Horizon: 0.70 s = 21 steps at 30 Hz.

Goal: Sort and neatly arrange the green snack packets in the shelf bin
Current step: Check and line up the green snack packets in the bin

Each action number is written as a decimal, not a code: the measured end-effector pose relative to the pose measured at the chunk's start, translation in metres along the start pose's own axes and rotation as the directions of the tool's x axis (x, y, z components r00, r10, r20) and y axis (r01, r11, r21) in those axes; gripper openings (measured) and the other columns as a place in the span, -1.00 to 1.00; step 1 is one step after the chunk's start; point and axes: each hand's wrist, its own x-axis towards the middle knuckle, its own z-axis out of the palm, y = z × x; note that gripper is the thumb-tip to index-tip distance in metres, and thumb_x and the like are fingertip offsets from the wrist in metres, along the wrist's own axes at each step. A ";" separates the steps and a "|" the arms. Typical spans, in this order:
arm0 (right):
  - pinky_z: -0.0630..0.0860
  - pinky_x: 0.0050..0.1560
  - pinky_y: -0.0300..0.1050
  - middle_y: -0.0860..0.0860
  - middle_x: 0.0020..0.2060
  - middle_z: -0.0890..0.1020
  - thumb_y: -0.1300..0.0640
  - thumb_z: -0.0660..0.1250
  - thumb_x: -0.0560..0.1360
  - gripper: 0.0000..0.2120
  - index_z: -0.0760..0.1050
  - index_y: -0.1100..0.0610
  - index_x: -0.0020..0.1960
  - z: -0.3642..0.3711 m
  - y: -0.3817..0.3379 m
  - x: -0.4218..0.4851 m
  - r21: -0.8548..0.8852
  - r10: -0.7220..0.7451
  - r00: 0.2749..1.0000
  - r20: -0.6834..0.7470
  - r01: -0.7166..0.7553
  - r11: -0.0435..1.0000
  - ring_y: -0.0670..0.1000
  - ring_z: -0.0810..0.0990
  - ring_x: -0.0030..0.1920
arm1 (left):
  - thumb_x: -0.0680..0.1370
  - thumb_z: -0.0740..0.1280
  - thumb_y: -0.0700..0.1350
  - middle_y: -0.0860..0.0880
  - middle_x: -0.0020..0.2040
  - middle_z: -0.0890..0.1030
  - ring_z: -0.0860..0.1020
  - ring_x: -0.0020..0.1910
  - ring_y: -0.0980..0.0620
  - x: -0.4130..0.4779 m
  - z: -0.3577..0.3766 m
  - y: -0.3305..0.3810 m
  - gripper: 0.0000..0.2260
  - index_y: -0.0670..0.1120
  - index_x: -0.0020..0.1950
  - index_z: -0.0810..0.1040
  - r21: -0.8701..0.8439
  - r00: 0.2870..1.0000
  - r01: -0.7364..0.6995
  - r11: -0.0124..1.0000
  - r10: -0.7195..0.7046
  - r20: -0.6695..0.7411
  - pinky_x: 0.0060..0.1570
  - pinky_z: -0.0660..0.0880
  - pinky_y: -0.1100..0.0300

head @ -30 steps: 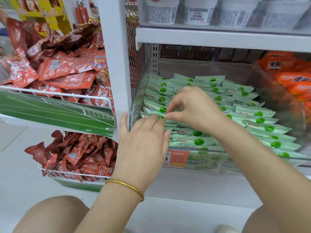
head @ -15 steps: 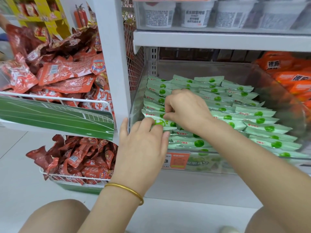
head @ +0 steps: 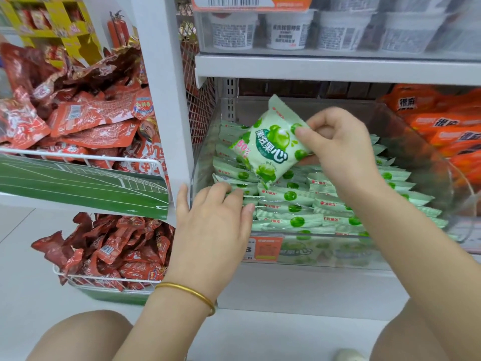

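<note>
The right hand [head: 338, 152] pinches one packet [head: 270, 142] by its right edge, thumb on the printed front and fingers curled behind. The packet hangs tilted above the bin, its face turned to the camera, its lower corner just over the rows and its top corner up against the bare back wall.

The left hand [head: 216, 225] lies flat with straight fingers on the front-left green packets [head: 299, 204], holding nothing. Its thumb sits outside the bin's left corner, against the white post [head: 161, 87]. A gold bangle [head: 187, 293] circles that wrist.

The green packets stand on edge in overlapping rows that run from front to back and fill the clear bin [head: 416, 142] nearly wall to wall. Their top edges sit about level with the low front lip, which carries an orange price tag [head: 268, 248]. Open room lies above the rows, under the shelf board [head: 338, 70] overhead, and along the back, where a strip of the bin's rear wall shows bare.

A wire mesh panel [head: 200, 105] closes the left side beyond the bin wall. Orange packets [head: 447, 131] press close against the right wall. Red packets [head: 91, 126] pile in the wire baskets left of the post, and white tubs [head: 289, 29] line the shelf above.
</note>
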 end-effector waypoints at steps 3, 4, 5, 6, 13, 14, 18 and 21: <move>0.60 -0.37 -0.11 0.06 -0.37 0.62 0.26 0.34 0.50 -0.82 0.41 0.10 -0.23 -0.007 0.003 -0.004 0.150 0.061 0.998 -0.008 -0.059 0.987 -0.05 0.63 -0.36 | 0.54 0.05 0.04 0.02 0.00 0.60 0.58 -0.01 -0.07 0.001 -0.003 0.003 -0.63 -0.06 0.06 0.60 0.015 1.000 -0.001 1.000 0.001 -0.010 0.30 0.22 -0.26; 0.61 -0.36 -0.11 0.04 -0.39 0.61 0.27 0.34 0.51 -0.82 0.41 0.11 -0.23 -0.009 0.004 -0.005 0.190 0.081 0.997 -0.007 -0.079 0.979 -0.05 0.62 -0.37 | 0.54 0.06 0.03 0.01 0.01 0.60 0.58 -0.01 -0.07 0.002 -0.005 0.004 -0.64 -0.06 0.06 0.60 0.009 1.000 -0.005 1.000 0.005 -0.022 0.30 0.20 -0.26; 0.62 -0.34 -0.10 0.05 -0.38 0.61 0.27 0.33 0.51 -0.83 0.41 0.12 -0.22 -0.011 0.005 -0.005 0.228 0.104 0.995 0.001 -0.102 0.968 -0.03 0.62 -0.36 | 0.53 0.07 0.01 0.01 0.02 0.60 0.58 0.01 -0.06 0.003 -0.007 0.004 -0.65 -0.06 0.06 0.60 -0.009 0.999 -0.010 1.000 0.010 -0.040 0.31 0.19 -0.24; 0.62 -0.33 -0.09 0.07 -0.36 0.61 0.28 0.32 0.51 -0.83 0.41 0.13 -0.21 -0.014 0.005 -0.005 0.268 0.130 0.991 0.018 -0.130 0.955 -0.01 0.62 -0.35 | 0.53 0.08 -0.02 0.00 0.05 0.60 0.57 0.04 -0.05 0.005 -0.010 0.003 -0.67 -0.07 0.07 0.60 -0.035 0.998 -0.021 0.999 0.018 -0.068 0.33 0.20 -0.19; 0.58 -0.37 -0.14 0.06 -0.36 0.64 0.26 0.32 0.51 -0.86 0.42 0.13 -0.19 -0.027 0.014 0.000 0.374 0.252 0.954 0.164 -0.297 0.879 0.00 0.62 -0.36 | 0.53 0.17 -0.25 -0.14 0.18 0.53 0.47 0.17 -0.13 0.042 -0.041 0.012 -0.70 -0.22 0.21 0.53 -0.166 0.964 -0.115 0.980 0.070 -0.255 0.26 0.34 0.07; 0.58 -0.38 -0.15 0.05 -0.37 0.65 0.25 0.32 0.51 -0.86 0.42 0.13 -0.19 -0.028 0.014 0.000 0.379 0.244 0.953 0.178 -0.296 0.877 0.00 0.62 -0.37 | 0.55 0.16 -0.22 -0.12 0.18 0.51 0.46 0.19 -0.07 0.047 -0.043 0.015 -0.70 -0.20 0.25 0.50 -0.237 0.974 -0.106 0.966 0.053 -0.221 0.25 0.31 0.19; 0.55 -0.39 -0.18 0.00 -0.42 0.64 0.24 0.32 0.51 -0.87 0.43 0.12 -0.19 -0.034 0.016 -0.001 0.374 0.182 0.953 0.243 -0.265 0.889 -0.05 0.59 -0.42 | 0.59 0.21 -0.03 0.06 0.22 0.48 0.50 0.09 0.27 0.060 -0.037 0.025 -0.63 0.03 0.40 0.35 -0.610 0.995 0.097 0.786 -0.070 0.069 0.19 0.39 0.31; 0.52 -0.38 -0.19 0.00 -0.42 0.63 0.24 0.34 0.49 -0.88 0.46 0.10 -0.19 -0.032 0.020 -0.003 0.364 0.153 0.956 0.249 -0.239 0.900 -0.05 0.57 -0.41 | 0.55 0.28 0.02 0.19 0.28 0.44 0.46 0.15 0.37 0.059 -0.023 0.026 -0.55 0.21 0.41 0.25 -0.752 0.984 0.112 0.649 0.033 0.175 0.25 0.40 0.25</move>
